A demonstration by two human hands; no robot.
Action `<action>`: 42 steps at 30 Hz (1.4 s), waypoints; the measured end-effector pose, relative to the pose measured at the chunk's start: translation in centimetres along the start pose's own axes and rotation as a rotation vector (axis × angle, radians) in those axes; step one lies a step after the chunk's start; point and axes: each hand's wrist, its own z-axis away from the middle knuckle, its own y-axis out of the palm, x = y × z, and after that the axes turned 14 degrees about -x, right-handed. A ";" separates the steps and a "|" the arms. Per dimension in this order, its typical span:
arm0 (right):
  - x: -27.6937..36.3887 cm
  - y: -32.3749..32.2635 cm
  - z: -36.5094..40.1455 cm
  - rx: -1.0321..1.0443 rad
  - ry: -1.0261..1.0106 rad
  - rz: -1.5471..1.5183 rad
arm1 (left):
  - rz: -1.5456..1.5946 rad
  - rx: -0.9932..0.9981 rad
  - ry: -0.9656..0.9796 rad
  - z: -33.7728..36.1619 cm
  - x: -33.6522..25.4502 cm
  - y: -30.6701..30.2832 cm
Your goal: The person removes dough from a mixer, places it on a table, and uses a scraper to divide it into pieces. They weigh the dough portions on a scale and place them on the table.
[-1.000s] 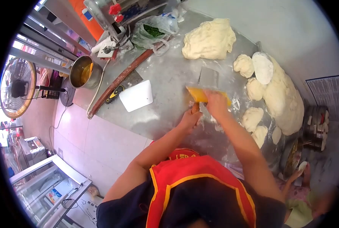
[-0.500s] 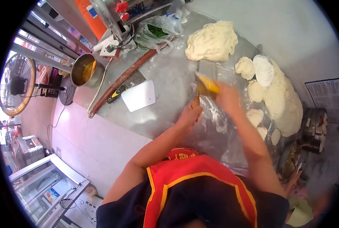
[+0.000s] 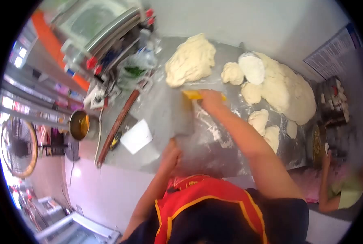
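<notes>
Toward the left of the counter (image 3: pixel 155 148) we see a long reddish-brown pole (image 3: pixel 118 127) lying at a slant. Just beside it are a black-and-yellow handle (image 3: pixel 115 140) and a flat white sheet (image 3: pixel 136 136). Farther back we find a clear plastic bag (image 3: pixel 143 59) with chopped greens (image 3: pixel 134 72) inside, near a white socket block (image 3: pixel 95 96). To the left we have a metal pot (image 3: pixel 73 127) of yellowish contents and a round fan (image 3: pixel 19 148). On our right, a printed notice (image 3: pixel 332 51) is on the wall, and another person (image 3: pixel 350 197) in light green is near a pan (image 3: pixel 318 144).
</notes>
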 end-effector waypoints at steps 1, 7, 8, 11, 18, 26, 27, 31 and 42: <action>-0.8 1.3 -0.5 0.000 -0.009 0.022 | 0.007 -0.016 -0.003 1.5 -1.2 -1.1; -2.9 9.0 -2.4 -0.327 -0.141 0.093 | -0.029 -0.173 0.057 5.4 -4.2 -6.6; -1.9 6.9 -3.5 -0.299 -0.139 0.127 | -0.067 -0.211 0.052 5.5 -5.1 -6.3; -1.6 3.8 -5.0 0.123 -0.091 0.111 | -0.057 -0.178 0.111 5.0 -6.8 -5.5; 0.5 2.1 4.7 -0.073 -0.179 0.253 | 0.061 0.148 0.193 1.2 -10.3 1.2; -1.0 -5.7 8.5 -0.007 -0.090 0.057 | -0.005 0.282 0.157 2.0 -12.1 11.0; -1.6 -5.6 9.4 -0.072 -0.140 0.059 | -0.025 0.268 0.166 2.1 -12.1 12.3; -2.2 -5.7 14.3 -0.207 -0.198 -0.035 | -0.060 0.324 0.040 2.5 -10.8 18.5; -4.3 -13.3 22.1 -0.269 -0.348 -0.198 | -0.075 0.806 -0.375 -4.8 -2.1 49.5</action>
